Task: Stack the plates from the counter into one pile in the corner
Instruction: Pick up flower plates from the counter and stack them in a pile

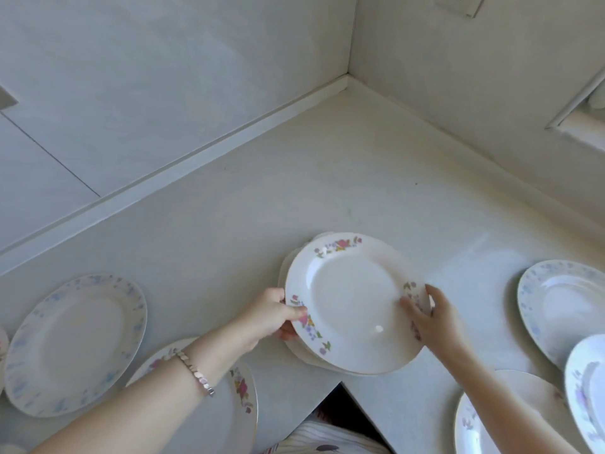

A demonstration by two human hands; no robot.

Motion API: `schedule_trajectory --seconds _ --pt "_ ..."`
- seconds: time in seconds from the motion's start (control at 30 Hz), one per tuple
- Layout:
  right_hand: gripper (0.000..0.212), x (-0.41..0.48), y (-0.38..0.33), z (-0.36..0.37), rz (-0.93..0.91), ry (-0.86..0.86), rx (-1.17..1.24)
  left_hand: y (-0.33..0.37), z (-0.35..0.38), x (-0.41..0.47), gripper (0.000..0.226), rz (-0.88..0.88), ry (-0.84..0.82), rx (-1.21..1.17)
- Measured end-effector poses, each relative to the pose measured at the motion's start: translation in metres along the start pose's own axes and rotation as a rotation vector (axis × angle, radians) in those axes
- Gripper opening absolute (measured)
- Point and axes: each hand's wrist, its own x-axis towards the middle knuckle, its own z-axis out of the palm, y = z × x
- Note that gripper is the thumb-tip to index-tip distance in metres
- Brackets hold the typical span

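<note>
Together, both arms reach forward from the near edge of the counter (pixel 327 178), forearms bare and angled inward toward each other. The left grip (pixel 273 314), a beaded bracelet (pixel 193 371) on its wrist, pinches the left rim of a small pile of plates (pixel 352 303), thumb on top and fingers curled beneath. The right grip (pixel 425 316) clamps the opposite rim, thumb pressed on the flowered border. The pile's top plate shows pink flowers, with more rims peeking out below it; it sits over the counter's inner front corner, well apart from the far corner where the two walls meet, and I cannot tell whether it rests or is lifted. A blue-flowered plate (pixel 75 345) lies near the left edge, and a pink-flowered plate (pixel 239 404) lies under the left forearm. Three more plates (pixel 563 306) crowd the right edge. The counter is pale and L-shaped, the walls are light, and a wall socket (pixel 460 3) sits high above the far corner.
</note>
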Motion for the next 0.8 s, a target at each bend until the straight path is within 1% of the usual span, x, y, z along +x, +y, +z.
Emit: schedule_trajectory --seconds 0.13,0.2,0.3,0.4,0.5,0.57,0.63,0.67,0.7,0.8 --pt "0.056 -0.012 0.020 0.013 0.048 -0.016 -0.072 -0.011 0.003 0.017 0.016 -0.018 0.022 0.291" --pt "0.059 -0.014 0.023 0.020 0.046 -0.007 -0.117 -0.016 0.000 0.023 0.016 -0.041 0.041 0.392" --pt "0.058 -0.012 0.021 0.027 0.027 0.011 -0.222 -0.019 -0.004 0.032 0.018 -0.077 0.093 0.388" --pt "0.059 -0.010 0.014 0.029 0.035 0.025 -0.353 -0.016 -0.005 0.041 0.020 -0.070 0.134 0.409" --pt "0.061 -0.002 0.012 0.029 0.029 0.054 -0.453 -0.006 -0.004 0.042 0.024 -0.045 0.151 0.560" --pt "0.061 0.003 0.013 0.029 0.018 0.076 -0.494 -0.002 -0.002 0.041 0.028 0.007 0.224 0.746" --pt "0.061 0.007 0.016 0.033 -0.014 0.096 -0.419 -0.004 0.001 0.041 0.027 0.095 0.362 0.877" --pt "0.062 0.009 0.018 0.035 -0.038 0.106 -0.334 -0.005 0.003 0.043 0.026 0.138 0.417 0.849" --pt "0.063 0.010 0.019 0.037 -0.057 0.124 -0.242 -0.006 0.006 0.045 0.024 0.166 0.438 0.736" --pt "0.060 0.009 0.014 0.043 -0.035 0.143 0.029 -0.005 0.019 0.045 0.034 0.182 0.378 0.164"
